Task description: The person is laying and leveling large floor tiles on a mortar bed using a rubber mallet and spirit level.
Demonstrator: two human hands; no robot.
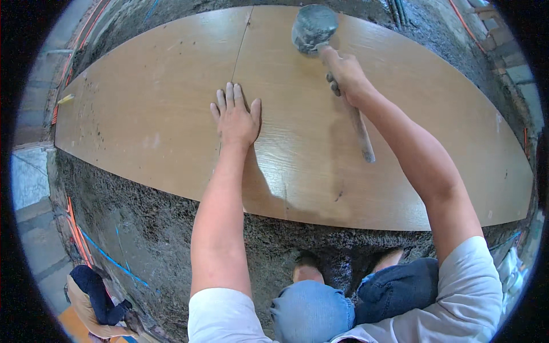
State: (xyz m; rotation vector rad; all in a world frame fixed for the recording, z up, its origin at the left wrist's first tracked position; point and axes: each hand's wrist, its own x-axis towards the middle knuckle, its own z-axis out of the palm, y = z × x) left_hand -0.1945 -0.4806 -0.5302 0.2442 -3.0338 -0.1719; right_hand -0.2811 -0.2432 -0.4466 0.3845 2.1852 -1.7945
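Note:
Flat on a large tan floor tile, my left hand rests with its fingers spread, beside the seam between this tile and another tan tile. My right hand is closed round the handle of a mallet with a grey, dusty, round head. The mallet's head is over the far part of the right-hand tile, and its handle points back toward me. I cannot tell whether the head touches the tile.
Wet grey mortar surrounds the tiles. Blue lines and orange tubing lie at the left. Another person bends over at the lower left. A yellow piece sits at the left tile's edge.

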